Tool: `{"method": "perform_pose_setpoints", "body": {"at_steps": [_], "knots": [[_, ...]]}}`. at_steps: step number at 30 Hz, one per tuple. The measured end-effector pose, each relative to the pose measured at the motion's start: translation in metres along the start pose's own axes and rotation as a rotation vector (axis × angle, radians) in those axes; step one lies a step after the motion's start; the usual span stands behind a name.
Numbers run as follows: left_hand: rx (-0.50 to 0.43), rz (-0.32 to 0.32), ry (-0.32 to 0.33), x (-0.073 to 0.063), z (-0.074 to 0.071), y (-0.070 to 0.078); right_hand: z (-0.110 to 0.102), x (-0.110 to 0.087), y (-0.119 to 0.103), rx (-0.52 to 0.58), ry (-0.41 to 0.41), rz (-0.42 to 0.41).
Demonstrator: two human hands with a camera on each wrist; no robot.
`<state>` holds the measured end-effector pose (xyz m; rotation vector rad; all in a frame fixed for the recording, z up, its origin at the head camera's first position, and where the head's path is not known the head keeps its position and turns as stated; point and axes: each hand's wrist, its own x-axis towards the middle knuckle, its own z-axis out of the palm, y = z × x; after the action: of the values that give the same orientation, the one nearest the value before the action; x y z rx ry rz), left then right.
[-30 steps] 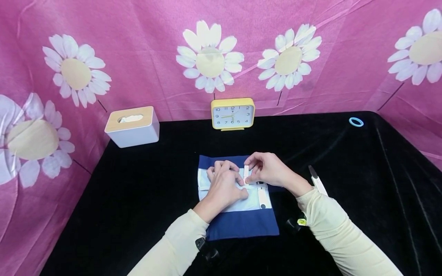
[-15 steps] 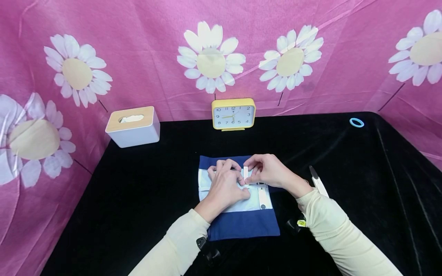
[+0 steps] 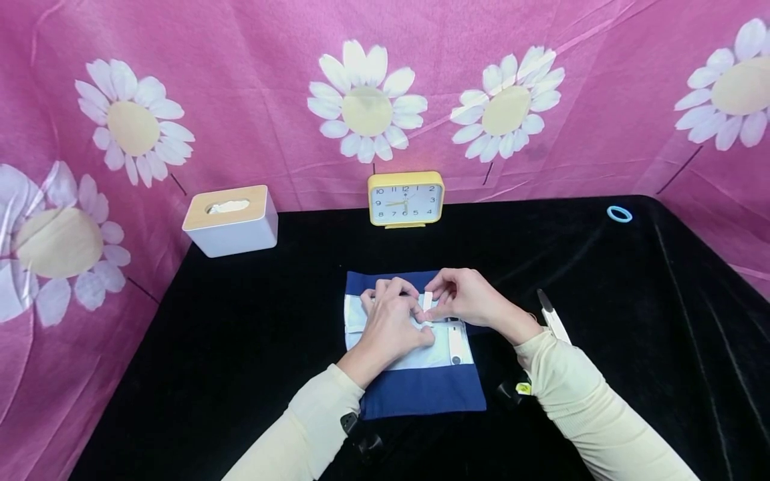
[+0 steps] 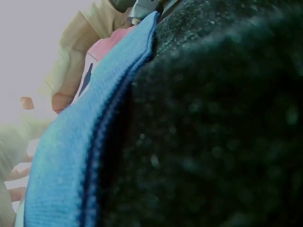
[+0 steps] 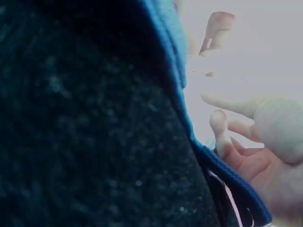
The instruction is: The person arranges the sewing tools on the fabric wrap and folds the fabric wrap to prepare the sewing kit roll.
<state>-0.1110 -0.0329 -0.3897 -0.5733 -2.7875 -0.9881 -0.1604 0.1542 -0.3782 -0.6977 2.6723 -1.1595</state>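
Note:
A navy cloth piece [image 3: 423,391] with a light pocketed panel [image 3: 415,361] lies flat on the black table cover. My left hand [image 3: 391,317] rests on the panel, fingers bent and spread, thumb apart from the index finger. My right hand [image 3: 466,295] pinches a slim white strip [image 3: 428,301] between thumb and fingers, standing close over the pocket edge beside the left index finger. What kind of thing the strip is, I cannot tell. Another white piece [image 3: 455,342] with a dark round spot sits in the panel's right side. In the right wrist view the right hand [image 5: 265,156] shows pale beyond the navy edge.
A slender white object with a dark tip [image 3: 553,316] lies by the right forearm. At the back stand a tissue box [image 3: 231,227] and a yellow clock [image 3: 406,199]. A blue ring [image 3: 619,214] lies at the far right, and a pink flowered cloth hangs behind.
The white strip leans slightly more and sits a little lower toward the pocket edge, with the right hand's fingers still on it. The left hand stays in place on the panel.

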Motion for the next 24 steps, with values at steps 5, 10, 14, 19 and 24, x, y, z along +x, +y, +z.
{"method": "perform_pose_setpoints", "body": {"at_steps": [5, 10, 14, 19, 24], "knots": [[-0.011, 0.004, 0.006, -0.0007, 0.0006, -0.0003, -0.0002, -0.0002, -0.0013, -0.021, 0.003, 0.03], [-0.007, 0.004, 0.003, -0.001, 0.0005, -0.0003, 0.0007, -0.0002, -0.003, -0.043, 0.02, 0.041], [-0.006, 0.001, -0.001, -0.0008, 0.0007, -0.0001, 0.0013, -0.0008, -0.0028, -0.07, 0.034, 0.052], [-0.011, -0.001, 0.0, -0.0012, 0.0007, 0.0003, -0.0003, -0.0012, -0.0036, -0.073, 0.018, 0.053], [-0.008, 0.003, 0.007, -0.0016, 0.0009, 0.0, -0.0023, -0.0009, -0.0025, -0.05, -0.008, 0.023]]}}
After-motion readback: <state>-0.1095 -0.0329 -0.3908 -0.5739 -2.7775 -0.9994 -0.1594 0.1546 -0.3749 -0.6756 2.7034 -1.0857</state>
